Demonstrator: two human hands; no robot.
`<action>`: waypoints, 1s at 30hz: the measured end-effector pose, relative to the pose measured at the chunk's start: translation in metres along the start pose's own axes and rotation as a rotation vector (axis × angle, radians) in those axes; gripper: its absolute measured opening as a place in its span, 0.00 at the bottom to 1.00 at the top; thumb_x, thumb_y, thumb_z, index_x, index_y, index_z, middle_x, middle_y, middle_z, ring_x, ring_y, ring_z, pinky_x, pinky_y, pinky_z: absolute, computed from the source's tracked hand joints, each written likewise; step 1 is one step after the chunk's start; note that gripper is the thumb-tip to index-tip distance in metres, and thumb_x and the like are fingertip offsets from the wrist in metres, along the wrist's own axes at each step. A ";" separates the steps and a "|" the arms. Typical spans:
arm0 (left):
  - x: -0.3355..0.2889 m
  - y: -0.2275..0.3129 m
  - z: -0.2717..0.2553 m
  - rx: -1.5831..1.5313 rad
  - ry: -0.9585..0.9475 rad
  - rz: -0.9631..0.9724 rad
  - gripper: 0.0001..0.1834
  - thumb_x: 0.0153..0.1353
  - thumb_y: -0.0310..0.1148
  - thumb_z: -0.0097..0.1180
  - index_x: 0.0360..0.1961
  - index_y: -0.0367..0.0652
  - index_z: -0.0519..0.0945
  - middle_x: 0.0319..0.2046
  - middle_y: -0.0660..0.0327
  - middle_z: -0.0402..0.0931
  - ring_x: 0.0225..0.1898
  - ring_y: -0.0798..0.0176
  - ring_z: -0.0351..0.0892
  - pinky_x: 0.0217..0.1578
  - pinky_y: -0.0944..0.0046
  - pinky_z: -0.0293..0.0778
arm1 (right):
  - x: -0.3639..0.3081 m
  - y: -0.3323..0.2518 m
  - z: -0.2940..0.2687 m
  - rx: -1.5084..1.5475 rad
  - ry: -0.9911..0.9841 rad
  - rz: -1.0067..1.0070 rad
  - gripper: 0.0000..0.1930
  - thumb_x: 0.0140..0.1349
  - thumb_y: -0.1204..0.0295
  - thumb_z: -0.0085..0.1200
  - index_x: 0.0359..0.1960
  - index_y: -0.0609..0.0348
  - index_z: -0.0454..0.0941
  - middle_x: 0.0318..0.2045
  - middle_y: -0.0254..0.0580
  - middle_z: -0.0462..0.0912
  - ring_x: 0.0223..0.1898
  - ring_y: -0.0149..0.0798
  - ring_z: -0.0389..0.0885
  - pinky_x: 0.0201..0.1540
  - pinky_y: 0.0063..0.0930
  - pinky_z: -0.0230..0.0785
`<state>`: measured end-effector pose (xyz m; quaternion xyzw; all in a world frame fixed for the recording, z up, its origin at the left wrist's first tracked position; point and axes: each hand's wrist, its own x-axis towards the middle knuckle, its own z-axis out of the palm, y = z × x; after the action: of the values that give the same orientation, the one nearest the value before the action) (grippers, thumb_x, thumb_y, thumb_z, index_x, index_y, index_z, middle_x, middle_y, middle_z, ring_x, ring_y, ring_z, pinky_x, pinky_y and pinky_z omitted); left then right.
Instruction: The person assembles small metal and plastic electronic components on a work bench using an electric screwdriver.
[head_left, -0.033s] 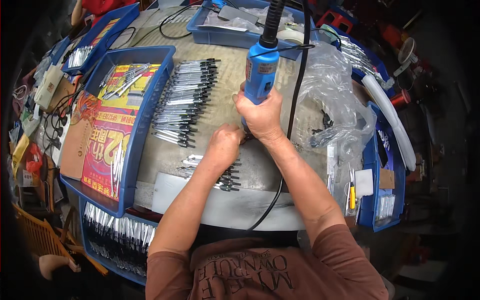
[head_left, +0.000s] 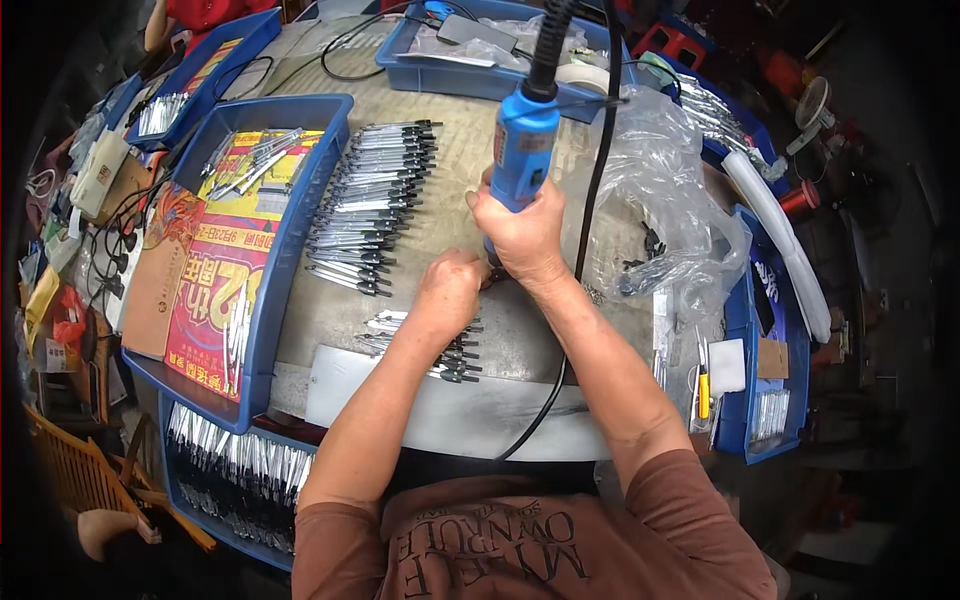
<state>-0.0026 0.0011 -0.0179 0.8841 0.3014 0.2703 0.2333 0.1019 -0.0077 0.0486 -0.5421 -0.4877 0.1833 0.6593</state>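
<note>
- Blue plastic power screwdriver (head_left: 522,150): held upright at the middle of the worktable (head_left: 450,150), tip down, so its bit meets the work squarely; its black cable (head_left: 590,200) hangs from above, which likely keeps the weight off the wrist.
- Right hand (head_left: 525,235): clenched round the lower barrel of the tool.
- Left hand (head_left: 448,295): closed just beside the tip, apparently steadying a small part; the part itself is hidden.
- Metal pieces in a row (head_left: 375,205): laid parallel to the left, within reach; a smaller group (head_left: 455,355) lies below the left hand.
- Blue tray (head_left: 300,210): farther left, lined with red-and-yellow printed paper.
- Clear plastic bag (head_left: 670,200): to the right, holding small dark parts.
</note>
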 end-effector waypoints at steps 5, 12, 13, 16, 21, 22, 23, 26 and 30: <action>-0.003 0.000 0.000 0.019 -0.039 -0.021 0.06 0.39 0.19 0.48 0.20 0.38 0.76 0.22 0.54 0.72 0.31 0.51 0.71 0.33 0.57 0.68 | -0.017 -0.010 -0.013 0.118 -0.012 0.092 0.13 0.42 0.78 0.56 0.31 0.63 0.69 0.23 0.33 0.72 0.24 0.26 0.71 0.25 0.20 0.65; -0.004 0.002 -0.022 -0.080 0.123 0.058 0.05 0.42 0.23 0.56 0.23 0.36 0.74 0.22 0.53 0.71 0.28 0.52 0.72 0.30 0.59 0.67 | -0.046 -0.039 -0.045 0.546 0.217 -0.008 0.17 0.42 0.82 0.55 0.36 0.62 0.66 0.25 0.35 0.71 0.25 0.27 0.71 0.27 0.20 0.66; -0.005 0.002 -0.031 -0.069 0.122 0.056 0.05 0.42 0.23 0.56 0.23 0.36 0.74 0.22 0.53 0.71 0.28 0.52 0.72 0.30 0.59 0.67 | -0.050 -0.045 -0.052 0.588 0.219 0.025 0.17 0.42 0.81 0.54 0.36 0.62 0.65 0.25 0.36 0.70 0.24 0.28 0.71 0.27 0.21 0.67; -0.010 0.010 -0.055 -0.102 0.096 0.074 0.06 0.43 0.22 0.55 0.25 0.35 0.72 0.22 0.54 0.70 0.26 0.52 0.71 0.27 0.62 0.66 | -0.056 -0.036 -0.073 0.590 0.347 -0.016 0.15 0.42 0.80 0.54 0.33 0.64 0.66 0.24 0.40 0.70 0.22 0.32 0.71 0.24 0.26 0.67; -0.042 0.005 -0.066 -0.027 0.004 0.103 0.06 0.44 0.22 0.54 0.26 0.36 0.72 0.24 0.54 0.69 0.28 0.52 0.71 0.28 0.61 0.67 | -0.064 -0.016 -0.089 0.609 0.391 0.003 0.13 0.41 0.79 0.53 0.30 0.65 0.67 0.23 0.41 0.70 0.19 0.35 0.71 0.22 0.27 0.66; -0.047 0.006 -0.066 -0.002 -0.016 0.114 0.06 0.44 0.22 0.54 0.26 0.36 0.72 0.25 0.54 0.69 0.28 0.52 0.71 0.28 0.61 0.67 | -0.064 -0.014 -0.090 0.621 0.411 0.001 0.12 0.41 0.78 0.53 0.30 0.65 0.67 0.23 0.41 0.70 0.18 0.35 0.71 0.22 0.27 0.66; -0.053 0.008 -0.066 0.026 -0.036 0.121 0.07 0.43 0.22 0.54 0.26 0.36 0.72 0.25 0.55 0.69 0.28 0.51 0.71 0.28 0.60 0.67 | -0.065 -0.013 -0.090 0.637 0.428 0.002 0.12 0.41 0.78 0.53 0.29 0.66 0.67 0.22 0.41 0.70 0.18 0.35 0.71 0.22 0.27 0.65; -0.062 0.011 -0.065 0.103 -0.059 0.132 0.08 0.42 0.23 0.55 0.27 0.37 0.72 0.26 0.56 0.70 0.30 0.53 0.70 0.30 0.60 0.68 | -0.067 -0.009 -0.093 0.598 0.392 0.047 0.12 0.42 0.76 0.52 0.30 0.63 0.67 0.21 0.41 0.69 0.18 0.35 0.69 0.25 0.29 0.65; -0.064 0.017 -0.066 0.182 -0.063 0.169 0.09 0.41 0.24 0.56 0.27 0.38 0.73 0.27 0.58 0.70 0.32 0.54 0.69 0.33 0.60 0.67 | -0.068 -0.009 -0.095 0.601 0.373 0.066 0.12 0.41 0.76 0.52 0.29 0.63 0.67 0.21 0.41 0.70 0.18 0.35 0.70 0.24 0.29 0.65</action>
<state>-0.0797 -0.0364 0.0191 0.9320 0.2417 0.2324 0.1379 0.1482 -0.1139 0.0321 -0.3633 -0.2654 0.2379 0.8608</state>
